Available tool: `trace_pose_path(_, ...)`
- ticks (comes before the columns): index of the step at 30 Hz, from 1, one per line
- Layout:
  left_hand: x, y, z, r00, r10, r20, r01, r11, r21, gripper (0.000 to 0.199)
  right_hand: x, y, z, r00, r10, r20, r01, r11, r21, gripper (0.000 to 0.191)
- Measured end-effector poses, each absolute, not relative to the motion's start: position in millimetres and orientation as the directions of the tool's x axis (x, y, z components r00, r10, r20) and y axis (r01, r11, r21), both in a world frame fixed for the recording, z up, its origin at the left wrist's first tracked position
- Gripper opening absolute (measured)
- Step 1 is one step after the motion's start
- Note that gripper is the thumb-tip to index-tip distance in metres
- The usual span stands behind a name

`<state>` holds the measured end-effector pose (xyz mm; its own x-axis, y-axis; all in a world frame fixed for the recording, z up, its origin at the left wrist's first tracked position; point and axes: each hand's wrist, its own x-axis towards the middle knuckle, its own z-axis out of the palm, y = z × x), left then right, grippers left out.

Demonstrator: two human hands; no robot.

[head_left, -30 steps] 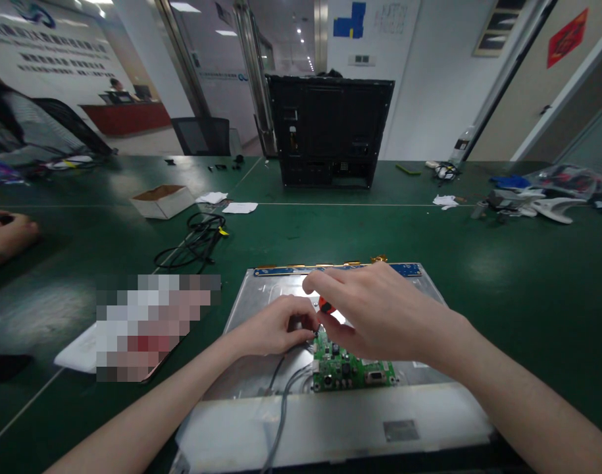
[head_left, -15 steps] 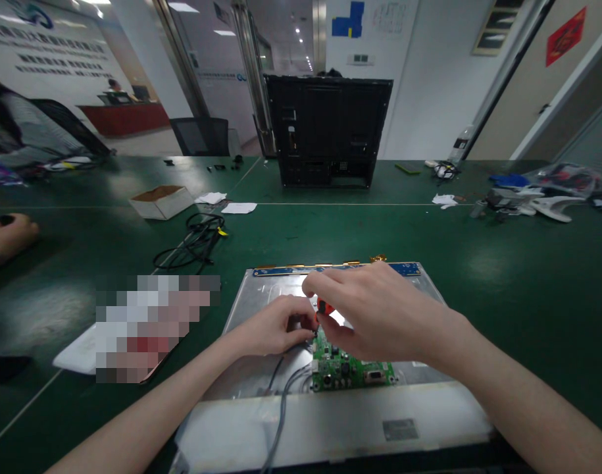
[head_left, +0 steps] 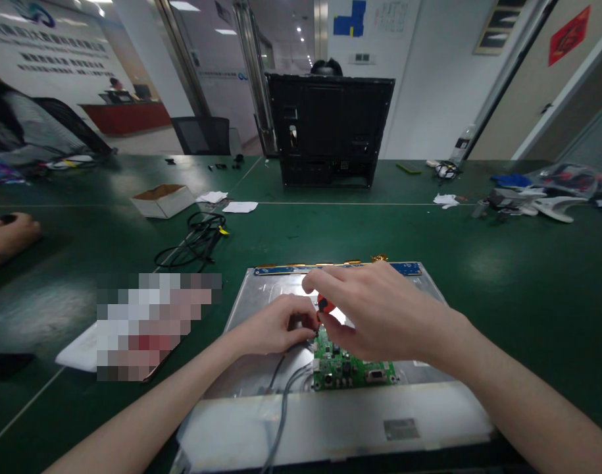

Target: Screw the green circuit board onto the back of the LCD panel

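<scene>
A screwdriver with a red and black handle is gripped from above by my right hand; its shaft is mostly hidden. It stands over the upper left corner of a green circuit board. My left hand is closed in a pinch at that corner, thumb and forefinger by the screwdriver's lower end. Whatever lies between those fingertips is hidden. The board rests on the metal back of a display panel, which has a blue strip board along its far edge. Grey cables run from the board's left side towards me.
Left of the panel lies a blurred-out flat item, with coiled black cable and a white box beyond. A black monitor housing stands at the back. Another person's hand rests at far left. Grey parts lie at right.
Both hands stay in nearly the same place over the board's corner. The red and black handle seems slightly turned. Behind the monitor housing, more of a person's head shows.
</scene>
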<state>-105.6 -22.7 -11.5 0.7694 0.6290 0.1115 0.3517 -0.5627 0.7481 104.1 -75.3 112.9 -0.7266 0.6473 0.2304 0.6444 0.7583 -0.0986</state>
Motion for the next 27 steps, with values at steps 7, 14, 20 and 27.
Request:
trace_pose_path(7, -104.9, -20.4, -6.5, 0.798, 0.588, 0.13, 0.297, -0.572, 0.764, 0.009, 105.2, -73.2, 110.3, -0.714, 0.651, 0.256, 0.666, 0.745, -0.038, 0.01)
trace_pose_path(14, -104.8, -17.4, -4.3, 0.814, 0.559, 0.155, 0.279, -0.611, 0.741, 0.008, 104.5, -74.8, 111.2, -0.72, 0.648, 0.248, 0.649, 0.756, -0.088, 0.01)
trace_pose_path(20, -103.9, -17.6, -2.7, 0.818, 0.562, 0.12, 0.283, -0.575, 0.768, 0.006, 105.3, -72.9, 110.9, -0.705, 0.66, 0.258, 0.678, 0.735, -0.029, 0.013)
trace_pose_path(27, -106.0, -16.7, -6.5, 0.812, 0.576, 0.1, 0.306, -0.564, 0.767, 0.008, 104.9, -74.6, 112.2, -0.717, 0.655, 0.238, 0.651, 0.752, -0.107, 0.017)
